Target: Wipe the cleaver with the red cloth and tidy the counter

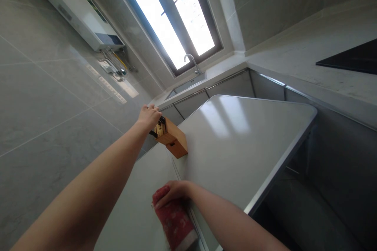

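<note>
Wooden knife block [173, 137], one, on the white folding table [250, 137], beyond the right hand [173, 194] and just under the left hand [149, 117], which lies curled over its black handles, grip unclear. Red cloth [176, 221], one, clasped in the right hand, low over the tabletop near the seam; left arm outstretched, right arm reaching inward, hands well apart.

White wall-mounted water heater [79, 8] hanging up on the left, bunch of pipes [113, 68] poking out underneath. Far end's got a dark-framed window [171, 11], super blown out, above a sink [188, 84] with a curved faucet [193, 62]. Gray cabinets [268, 84] under the pale countertop [282, 53], black cooktop [353, 59] off right.
</note>
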The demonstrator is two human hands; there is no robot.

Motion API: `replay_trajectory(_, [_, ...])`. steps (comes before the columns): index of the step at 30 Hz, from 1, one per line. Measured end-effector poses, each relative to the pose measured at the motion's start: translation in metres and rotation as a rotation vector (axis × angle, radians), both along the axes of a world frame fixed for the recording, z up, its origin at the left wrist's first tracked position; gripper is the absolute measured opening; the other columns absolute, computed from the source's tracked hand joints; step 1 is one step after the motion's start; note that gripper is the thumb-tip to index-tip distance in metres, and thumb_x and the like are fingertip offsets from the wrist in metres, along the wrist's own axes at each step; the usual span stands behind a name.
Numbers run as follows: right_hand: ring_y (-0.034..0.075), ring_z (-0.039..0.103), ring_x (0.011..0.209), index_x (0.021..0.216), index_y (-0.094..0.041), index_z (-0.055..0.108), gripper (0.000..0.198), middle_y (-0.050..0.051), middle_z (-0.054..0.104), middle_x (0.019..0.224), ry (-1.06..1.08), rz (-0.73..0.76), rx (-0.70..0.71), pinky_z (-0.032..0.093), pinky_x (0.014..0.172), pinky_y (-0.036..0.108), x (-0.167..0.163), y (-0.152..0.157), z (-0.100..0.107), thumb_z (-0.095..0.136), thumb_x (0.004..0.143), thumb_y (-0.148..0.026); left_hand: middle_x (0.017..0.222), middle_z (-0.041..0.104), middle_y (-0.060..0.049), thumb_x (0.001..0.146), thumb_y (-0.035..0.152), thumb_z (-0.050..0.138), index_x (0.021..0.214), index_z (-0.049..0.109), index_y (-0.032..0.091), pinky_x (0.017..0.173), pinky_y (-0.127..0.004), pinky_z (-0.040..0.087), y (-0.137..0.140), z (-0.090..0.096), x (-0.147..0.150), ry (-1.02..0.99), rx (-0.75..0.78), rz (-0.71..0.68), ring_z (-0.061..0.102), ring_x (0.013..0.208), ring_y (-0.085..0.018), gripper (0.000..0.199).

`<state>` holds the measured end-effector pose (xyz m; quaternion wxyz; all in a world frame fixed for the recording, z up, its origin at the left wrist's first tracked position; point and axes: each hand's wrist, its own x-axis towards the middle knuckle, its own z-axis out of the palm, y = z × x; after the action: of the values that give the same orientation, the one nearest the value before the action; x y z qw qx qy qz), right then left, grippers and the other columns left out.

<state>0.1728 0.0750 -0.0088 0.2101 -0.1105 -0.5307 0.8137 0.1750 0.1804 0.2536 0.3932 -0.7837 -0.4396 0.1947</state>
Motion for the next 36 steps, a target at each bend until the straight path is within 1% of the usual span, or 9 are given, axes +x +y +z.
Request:
replay_trajectory(5, [0.008, 0.06, 0.07, 0.087, -0.021, 0.07, 0.042, -0.004, 0.067, 0.081, -0.018, 0.0, -0.048, 0.048, 0.071, 0.021, -0.003, -0.002, -0.004, 0.084, 0.049, -0.031, 0.101, 0.064, -0.013, 0.079, 0.008, 0.043, 0.098, 0.067, 0.022, 0.088, -0.043, 0.03, -0.001, -0.002, -0.003, -0.047, 0.018, -0.023, 0.048, 0.102, -0.025, 0.033])
replay_trajectory(8, [0.009, 0.06, 0.07, 0.088, -0.021, 0.07, 0.043, -0.003, 0.067, 0.082, 0.003, -0.012, -0.066, 0.048, 0.073, 0.022, -0.004, -0.002, -0.006, 0.084, 0.049, -0.03, 0.112, 0.061, -0.01, 0.08, 0.007, 0.04, 0.11, 0.062, 0.025, 0.099, -0.047, 0.024, -0.009, 0.0, -0.004, -0.128, 0.098, -0.11, 0.045, 0.112, -0.025, 0.041])
replay_trajectory(13, [0.01, 0.061, 0.072, 0.085, -0.018, 0.07, 0.042, -0.002, 0.067, 0.081, -0.002, -0.057, -0.081, 0.047, 0.075, 0.024, -0.004, -0.004, -0.005, 0.085, 0.047, -0.029, 0.133, 0.047, -0.007, 0.084, 0.015, 0.04, 0.122, 0.052, 0.026, 0.109, -0.05, 0.013, -0.065, -0.01, -0.008, -0.451, 0.303, -0.317, 0.033, 0.128, -0.025, 0.042])
replay_trajectory(16, [0.011, 0.061, 0.075, 0.084, -0.017, 0.069, 0.042, -0.001, 0.067, 0.082, 0.019, -0.065, -0.085, 0.046, 0.078, 0.025, -0.002, -0.007, -0.002, 0.085, 0.047, -0.028, 0.128, 0.051, -0.006, 0.086, 0.023, 0.041, 0.119, 0.052, 0.027, 0.11, -0.048, 0.018, -0.115, -0.043, -0.033, -0.706, 0.378, -0.35, 0.038, 0.125, -0.024, 0.036])
replay_trajectory(19, [0.011, 0.062, 0.076, 0.086, -0.016, 0.069, 0.043, 0.0, 0.067, 0.084, 0.034, -0.095, -0.086, 0.046, 0.08, 0.027, 0.001, -0.01, 0.001, 0.084, 0.048, -0.028, 0.119, 0.056, -0.009, 0.085, 0.025, 0.042, 0.113, 0.054, 0.027, 0.105, -0.046, 0.029, -0.153, -0.099, -0.078, -0.936, 0.381, -0.269, 0.047, 0.116, -0.024, 0.03])
replay_trajectory(23, [0.01, 0.061, 0.072, 0.086, -0.014, 0.068, 0.039, 0.0, 0.067, 0.081, 0.041, -0.074, -0.099, 0.044, 0.078, 0.026, 0.005, -0.01, 0.004, 0.083, 0.053, -0.027, 0.109, 0.059, -0.01, 0.086, 0.029, 0.04, 0.108, 0.055, 0.026, 0.097, -0.045, 0.04, -0.166, -0.183, -0.138, -1.263, 0.246, -0.113, 0.054, 0.106, -0.024, 0.027])
replay_trajectory(26, [0.01, 0.061, 0.069, 0.083, -0.014, 0.066, 0.034, -0.001, 0.066, 0.077, 0.109, -0.12, -0.194, 0.043, 0.077, 0.027, 0.007, -0.008, 0.003, 0.082, 0.054, -0.024, 0.101, 0.063, -0.011, 0.086, 0.037, 0.04, 0.1, 0.058, 0.018, 0.086, -0.043, 0.047, -0.163, -0.228, -0.16, -1.553, 0.154, -0.07, 0.058, 0.097, -0.024, 0.03])
replay_trajectory(30, [0.01, 0.062, 0.068, 0.081, -0.014, 0.062, 0.027, -0.002, 0.066, 0.074, 0.196, -0.206, -0.292, 0.045, 0.076, 0.026, 0.01, -0.008, 0.002, 0.078, 0.061, -0.021, 0.101, 0.065, -0.009, 0.087, 0.041, 0.038, 0.103, 0.06, 0.016, 0.084, -0.037, 0.047, -0.166, -0.252, -0.159, -1.792, -0.097, 0.049, 0.06, 0.092, -0.023, 0.037])
replay_trajectory(36, [0.011, 0.064, 0.068, 0.084, -0.017, 0.061, 0.028, -0.001, 0.068, 0.076, 0.248, -0.457, -0.385, 0.048, 0.074, 0.026, 0.01, -0.008, 0.001, 0.077, 0.063, -0.025, 0.098, 0.066, -0.007, 0.087, 0.042, 0.039, 0.099, 0.06, 0.016, 0.083, -0.031, 0.044, -0.176, -0.251, -0.145, -1.916, -0.499, -0.029, 0.058, 0.09, -0.021, 0.036])
